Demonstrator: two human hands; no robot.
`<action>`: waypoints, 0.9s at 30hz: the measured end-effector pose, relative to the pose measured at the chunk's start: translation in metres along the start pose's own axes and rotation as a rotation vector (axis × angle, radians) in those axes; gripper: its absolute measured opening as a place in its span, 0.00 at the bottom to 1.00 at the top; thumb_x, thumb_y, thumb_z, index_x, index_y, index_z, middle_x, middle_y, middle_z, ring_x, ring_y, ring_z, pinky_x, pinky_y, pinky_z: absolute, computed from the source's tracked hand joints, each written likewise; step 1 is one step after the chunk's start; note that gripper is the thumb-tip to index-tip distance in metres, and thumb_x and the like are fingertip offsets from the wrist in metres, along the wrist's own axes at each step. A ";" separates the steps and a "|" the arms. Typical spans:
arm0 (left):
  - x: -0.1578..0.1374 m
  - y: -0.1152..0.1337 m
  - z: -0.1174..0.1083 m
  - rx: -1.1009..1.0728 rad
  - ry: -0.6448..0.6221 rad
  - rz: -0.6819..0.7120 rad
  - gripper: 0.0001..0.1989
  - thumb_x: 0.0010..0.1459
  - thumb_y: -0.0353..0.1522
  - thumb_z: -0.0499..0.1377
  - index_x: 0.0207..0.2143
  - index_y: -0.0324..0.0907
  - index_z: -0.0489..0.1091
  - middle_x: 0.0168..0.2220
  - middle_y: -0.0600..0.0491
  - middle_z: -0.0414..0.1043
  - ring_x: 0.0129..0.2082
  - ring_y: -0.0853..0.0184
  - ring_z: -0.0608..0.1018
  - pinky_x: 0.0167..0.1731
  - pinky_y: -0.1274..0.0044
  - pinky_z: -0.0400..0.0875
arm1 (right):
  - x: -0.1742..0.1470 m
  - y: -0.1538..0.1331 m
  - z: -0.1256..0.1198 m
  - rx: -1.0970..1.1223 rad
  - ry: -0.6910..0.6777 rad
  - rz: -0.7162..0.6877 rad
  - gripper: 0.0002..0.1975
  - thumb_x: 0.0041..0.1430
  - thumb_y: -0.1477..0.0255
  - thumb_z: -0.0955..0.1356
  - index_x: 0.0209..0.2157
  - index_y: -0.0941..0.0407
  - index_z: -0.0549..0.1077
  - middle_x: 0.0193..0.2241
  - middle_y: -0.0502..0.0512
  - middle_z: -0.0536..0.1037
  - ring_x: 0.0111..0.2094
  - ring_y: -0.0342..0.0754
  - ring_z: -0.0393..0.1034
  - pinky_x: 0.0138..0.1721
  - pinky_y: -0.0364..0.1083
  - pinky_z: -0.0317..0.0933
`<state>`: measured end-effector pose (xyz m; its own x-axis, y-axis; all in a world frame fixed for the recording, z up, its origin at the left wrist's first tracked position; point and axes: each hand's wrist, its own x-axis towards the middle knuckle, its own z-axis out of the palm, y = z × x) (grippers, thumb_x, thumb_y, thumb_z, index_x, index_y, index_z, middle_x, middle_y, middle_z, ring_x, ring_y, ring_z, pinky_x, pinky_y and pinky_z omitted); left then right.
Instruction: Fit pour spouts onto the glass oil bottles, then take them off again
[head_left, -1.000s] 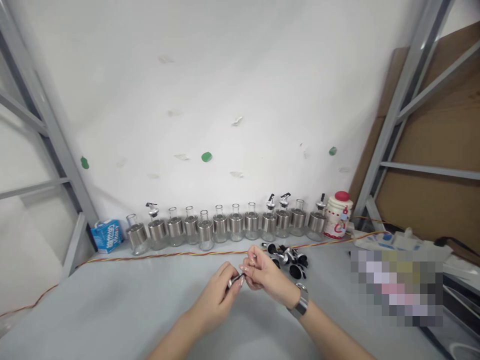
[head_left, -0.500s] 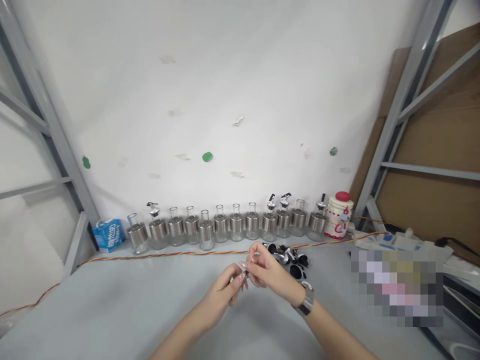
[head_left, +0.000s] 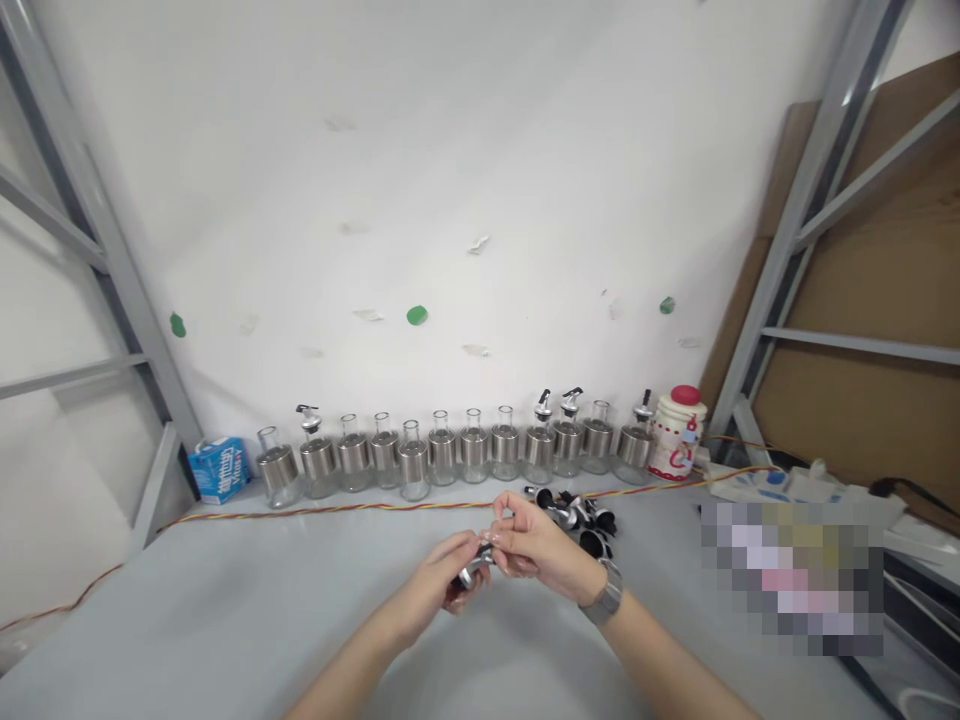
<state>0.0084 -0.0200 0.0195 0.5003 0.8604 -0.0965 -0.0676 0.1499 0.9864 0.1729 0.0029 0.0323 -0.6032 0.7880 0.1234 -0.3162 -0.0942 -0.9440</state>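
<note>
Over the flat grey tabletop (head_left: 262,600), seen from my head camera, my left hand (head_left: 433,585) curls around a small silver-and-black pourer top (head_left: 472,573), partly hidden by my fingers. My right hand (head_left: 541,548) pinches its right end between thumb and fingers. Just beyond lies a heap of loose silver-and-black pourers (head_left: 572,516); behind, clear glass bottles with steel bands (head_left: 474,441) stand in a row, four of them capped.
</note>
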 end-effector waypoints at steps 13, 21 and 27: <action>0.005 -0.002 0.002 -0.252 0.045 -0.125 0.16 0.50 0.44 0.52 0.22 0.39 0.60 0.13 0.63 0.53 0.11 0.81 0.46 0.13 0.82 0.36 | -0.004 0.003 0.004 0.238 0.007 0.137 0.14 0.47 0.71 0.69 0.36 0.56 0.63 0.26 0.51 0.75 0.12 0.33 0.53 0.16 0.38 0.42; 0.003 0.004 0.005 -0.318 0.042 -0.116 0.12 0.49 0.38 0.53 0.20 0.40 0.59 0.11 0.64 0.49 0.10 0.80 0.44 0.13 0.82 0.35 | -0.002 0.005 0.004 0.190 0.067 0.098 0.12 0.46 0.71 0.70 0.35 0.58 0.68 0.28 0.53 0.75 0.15 0.34 0.59 0.18 0.38 0.47; 0.005 0.001 0.005 -0.258 0.150 -0.107 0.17 0.48 0.41 0.53 0.16 0.39 0.57 0.11 0.63 0.49 0.10 0.81 0.45 0.14 0.81 0.35 | 0.008 0.016 0.002 -0.071 0.256 0.060 0.17 0.49 0.56 0.65 0.27 0.57 0.63 0.15 0.45 0.67 0.11 0.35 0.55 0.13 0.38 0.43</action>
<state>0.0153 -0.0176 0.0204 0.3844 0.8927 -0.2353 -0.2480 0.3453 0.9051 0.1617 0.0060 0.0192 -0.4119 0.9112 -0.0062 -0.2276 -0.1095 -0.9676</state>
